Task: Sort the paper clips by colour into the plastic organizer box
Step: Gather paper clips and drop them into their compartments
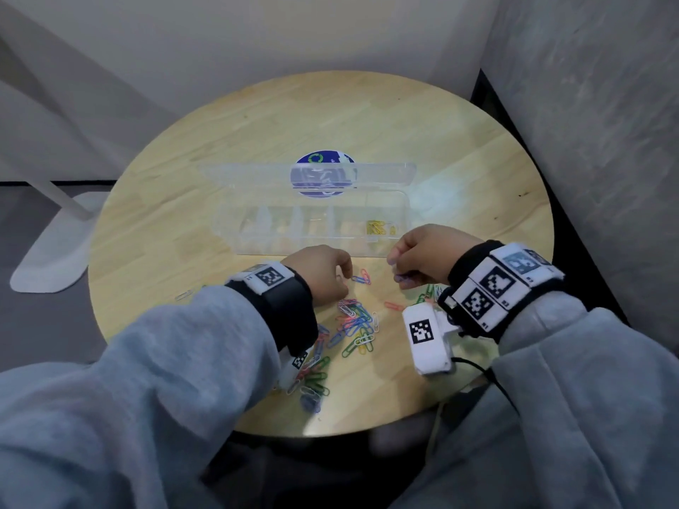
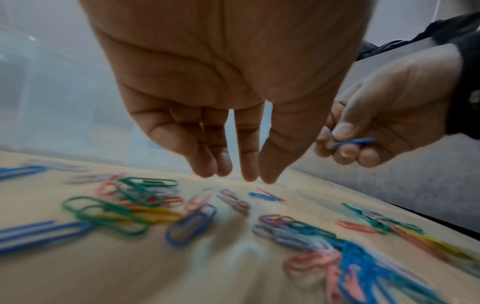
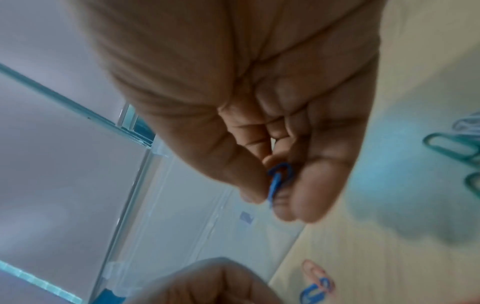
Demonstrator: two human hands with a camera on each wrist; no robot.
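Head view: a round wooden bench (image 1: 257,115) is seen in the middle of the frame, with a clear plastic organizer box (image 1: 316,222) lying open at its centre, the lid raised toward the top of the frame. Through the lid a blue round sticker (image 1: 323,174) is seen, its print too blurred to be read. Yellow paper clips (image 1: 378,227) are held in the rightmost compartment; the contents of the other compartments cannot be made out through the pale plastic. A loose pile of mixed clips (image 1: 354,325) is spread below the box, partly hidden under the grey sleeves (image 1: 165,361) and wrist bands at the lower edge.

The left hand (image 1: 321,273) is held just above the bench, below the box. In the left wrist view its fingers (image 2: 249,160) point down, straight and close together, tips just above the bench near a small blue and red clip pair (image 2: 265,196); nothing is grasped, so the grip is released.

The right hand (image 1: 428,253) is placed right of centre, near the front wall of the box. A blue paper clip (image 3: 279,181) is pinched between thumb and fingertips, as shown in the right wrist view; a second blue clip may be held with it, but blur prevents certainty.
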